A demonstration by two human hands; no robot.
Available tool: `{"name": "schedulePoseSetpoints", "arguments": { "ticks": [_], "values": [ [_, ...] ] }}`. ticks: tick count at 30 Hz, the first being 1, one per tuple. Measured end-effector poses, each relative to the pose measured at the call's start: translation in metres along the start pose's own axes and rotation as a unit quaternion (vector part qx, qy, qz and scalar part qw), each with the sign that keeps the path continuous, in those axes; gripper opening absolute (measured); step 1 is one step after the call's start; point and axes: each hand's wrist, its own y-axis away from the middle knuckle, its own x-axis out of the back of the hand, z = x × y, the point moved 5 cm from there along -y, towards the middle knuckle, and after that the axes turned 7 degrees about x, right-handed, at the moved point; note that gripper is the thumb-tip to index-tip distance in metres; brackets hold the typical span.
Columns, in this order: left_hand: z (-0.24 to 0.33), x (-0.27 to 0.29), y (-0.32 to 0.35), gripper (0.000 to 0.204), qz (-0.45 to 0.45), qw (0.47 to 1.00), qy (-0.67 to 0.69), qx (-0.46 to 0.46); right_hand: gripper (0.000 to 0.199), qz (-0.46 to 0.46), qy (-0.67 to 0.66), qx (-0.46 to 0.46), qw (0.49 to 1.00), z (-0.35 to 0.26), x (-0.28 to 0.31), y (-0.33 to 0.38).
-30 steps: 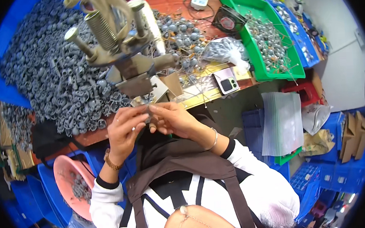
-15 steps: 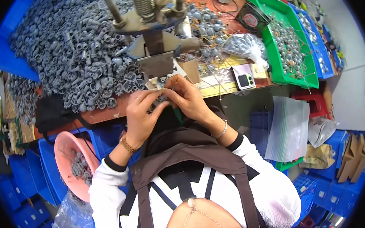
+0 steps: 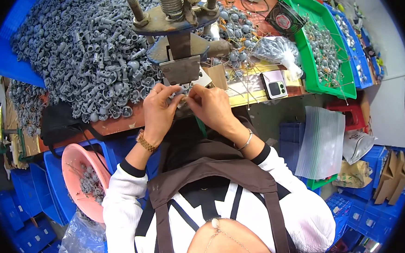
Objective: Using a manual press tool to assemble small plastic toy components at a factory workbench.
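Both my hands are under the steel head of a bench press, close to the table's front edge. My left hand is closed, thumb and fingers pinching a small grey plastic part. Just right of it, my right hand is closed with its fingertips drawn together. Whatever it grips, if anything, is hidden by the fingers. A pale metal plate of the press shows directly behind the fingertips.
Loose grey plastic parts are heaped at the left. Toward the right lie a phone, a clear bag, a fan and a green tray of wired grey pieces. A pink basin stands below the table.
My hands have drawn slightly apart, and the left one has turned more upright, its fingertips now nearer the press head. The whole view has shifted a little.
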Motion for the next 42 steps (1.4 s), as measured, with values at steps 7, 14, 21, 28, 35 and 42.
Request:
{"name": "schedulePoseSetpoints", "arguments": {
  "ticks": [7,14,21,28,35,42],
  "values": [
    [0.006,0.004,-0.010,0.018,-0.076,0.995,-0.037,-0.046,0.022,0.019,-0.282,-0.078,0.956,0.067,0.078,-0.087],
    [0.009,0.002,0.001,0.016,-0.013,0.996,-0.086,-0.011,0.038,0.182,-0.446,0.107,0.870,-0.054,0.144,-0.106],
    [0.021,0.005,0.004,0.012,0.029,0.973,-0.220,-0.066,0.029,0.176,-0.096,0.369,0.908,-0.071,0.130,0.015],
    [0.028,0.041,0.024,0.026,-0.210,0.965,0.127,0.093,0.013,0.313,-0.274,0.083,0.906,0.008,0.190,-0.075],
    [0.011,0.123,0.098,0.023,-0.189,0.937,0.162,0.245,0.014,0.146,-0.085,0.002,0.986,0.119,0.109,-0.091],
    [0.065,0.095,0.101,0.018,-0.285,0.924,0.228,0.116,0.012,0.219,-0.017,0.047,0.974,0.098,0.086,-0.090]
  ]
}}
